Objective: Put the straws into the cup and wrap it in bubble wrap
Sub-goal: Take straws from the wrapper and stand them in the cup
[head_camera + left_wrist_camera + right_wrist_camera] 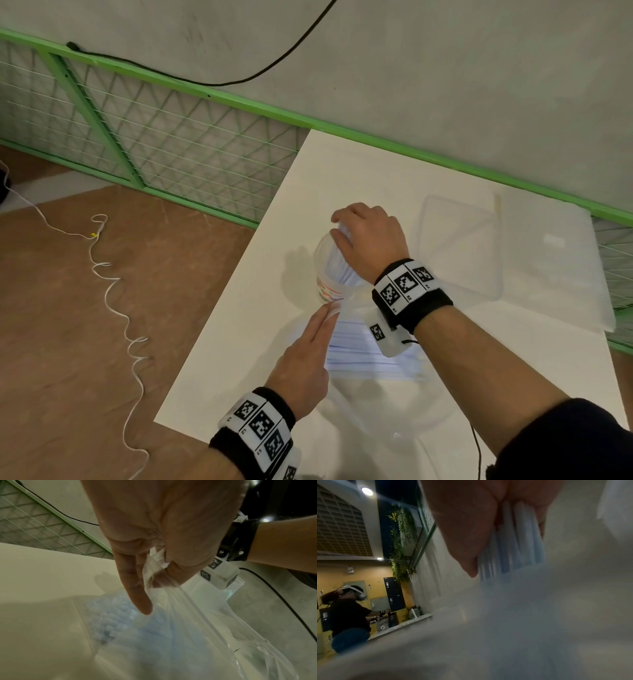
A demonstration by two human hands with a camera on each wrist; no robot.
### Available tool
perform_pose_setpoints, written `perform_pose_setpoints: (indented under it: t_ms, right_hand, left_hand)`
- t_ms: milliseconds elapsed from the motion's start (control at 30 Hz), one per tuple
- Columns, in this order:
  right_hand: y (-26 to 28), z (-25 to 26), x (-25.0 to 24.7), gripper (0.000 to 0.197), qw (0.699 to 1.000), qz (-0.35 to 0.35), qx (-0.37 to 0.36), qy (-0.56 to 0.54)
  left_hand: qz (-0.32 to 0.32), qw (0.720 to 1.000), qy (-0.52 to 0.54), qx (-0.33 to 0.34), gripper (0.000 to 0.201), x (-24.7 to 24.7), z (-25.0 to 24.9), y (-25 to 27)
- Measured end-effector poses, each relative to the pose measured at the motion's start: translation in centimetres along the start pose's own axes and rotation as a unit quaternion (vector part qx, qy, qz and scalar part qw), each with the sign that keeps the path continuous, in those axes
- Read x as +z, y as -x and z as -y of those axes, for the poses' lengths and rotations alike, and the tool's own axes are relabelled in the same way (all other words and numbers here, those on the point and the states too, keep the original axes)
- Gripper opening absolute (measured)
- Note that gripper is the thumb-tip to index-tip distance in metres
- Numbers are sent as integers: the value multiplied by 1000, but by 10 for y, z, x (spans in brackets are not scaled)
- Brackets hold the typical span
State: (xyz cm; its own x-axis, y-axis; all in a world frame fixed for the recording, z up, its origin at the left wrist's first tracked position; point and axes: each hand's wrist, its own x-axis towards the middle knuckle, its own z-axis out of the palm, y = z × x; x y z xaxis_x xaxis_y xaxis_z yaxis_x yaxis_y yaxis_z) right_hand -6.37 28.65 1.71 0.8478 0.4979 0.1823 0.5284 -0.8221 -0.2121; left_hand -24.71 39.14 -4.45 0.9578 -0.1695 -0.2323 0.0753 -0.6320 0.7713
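A clear plastic cup (323,274) with coloured stripes near its base stands on the white table (239,359). My right hand (346,222) grips a bundle of pale blue straws (522,540) from above, and their lower ends are inside the cup. The thumb (465,540) lies along the bundle. My left hand (330,311) is just in front of the cup and pinches the open edge of a clear plastic bag (180,615). More straws (111,615) lie inside that bag. A sheet of bubble wrap (459,246) lies flat behind my right wrist.
The table's left edge (219,308) runs close to the cup, with brown floor and a white cord (116,308) beyond it. A green mesh fence (171,144) and a grey wall stand behind. A black cable (476,445) hangs near my right forearm.
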Motion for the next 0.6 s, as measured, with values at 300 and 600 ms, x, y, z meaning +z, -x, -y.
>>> perform_pose_setpoints:
  t_ms: [300, 600]
  right_hand:
    - [98, 36, -43, 23, 969, -123, -174, -127]
    - [212, -6, 84, 57, 980, 186, 15, 74]
  left_hand:
    - [-7, 999, -32, -37, 80, 5, -3, -8]
    - [20, 998, -58, -15, 104, 17, -6, -11]
